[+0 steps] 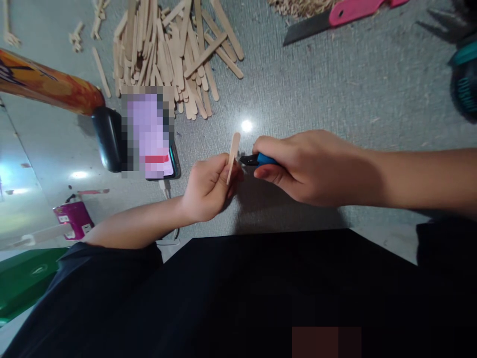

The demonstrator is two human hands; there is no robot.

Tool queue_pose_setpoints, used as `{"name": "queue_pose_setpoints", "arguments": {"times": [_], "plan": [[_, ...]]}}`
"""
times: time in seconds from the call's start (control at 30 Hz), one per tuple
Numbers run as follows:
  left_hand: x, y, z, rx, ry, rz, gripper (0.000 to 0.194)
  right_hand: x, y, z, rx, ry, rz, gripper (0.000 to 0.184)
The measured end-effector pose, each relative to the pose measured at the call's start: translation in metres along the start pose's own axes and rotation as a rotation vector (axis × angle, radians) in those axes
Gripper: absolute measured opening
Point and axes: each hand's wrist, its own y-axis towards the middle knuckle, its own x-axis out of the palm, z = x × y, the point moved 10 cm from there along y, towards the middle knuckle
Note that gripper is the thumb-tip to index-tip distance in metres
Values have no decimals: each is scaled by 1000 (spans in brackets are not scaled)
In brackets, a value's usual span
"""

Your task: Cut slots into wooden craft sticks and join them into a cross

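My left hand (208, 189) is closed, pinching a wooden craft stick (234, 146) that stands up slanted between thumb and fingers. From the right, my right hand (309, 166) grips small pliers with blue handles (265, 159). Their dark jaws point left and come up close to the stick; whether they touch it I cannot tell. Most of the handles are hidden inside my right palm. Beyond my hands lies a loose heap of craft sticks (164, 54).
A phone (152, 134) with a cable plugged in lies left of my hands, beside a black rounded object (109, 139) and an orange tube (48, 82). At the back are a pink-handled saw (309, 31) and wood shavings (301, 6). A purple box (76, 219) sits at the left.
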Motion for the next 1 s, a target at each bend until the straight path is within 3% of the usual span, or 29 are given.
{"name": "queue_pose_setpoints", "arguments": {"times": [0.33, 0.43, 0.63, 0.73, 0.83, 0.9, 1.0], "plan": [[-6, -1, 0, -6, 216, 24, 46, 4, -1, 2, 49, -87, -41, 47], [-2, 1, -11, -79, 21, -6, 46, 0, 2, 4, 22, -94, 8, 46], [-7, 0, -41, -217, -511, 113, 39, -18, 4, 9, 30, -6, 110, 47], [5, -2, -41, -247, -642, -9, 33, -23, 2, 7, 7, 72, 162, 36], [16, -2, -28, -202, -686, -146, 31, -27, -2, 2, -119, 159, 292, 26], [19, 0, -22, -199, -671, -176, 33, -29, -7, -2, -219, 171, 374, 23], [22, 2, -15, -208, -661, -220, 35, -25, -7, -1, -251, 156, 384, 18]]}}
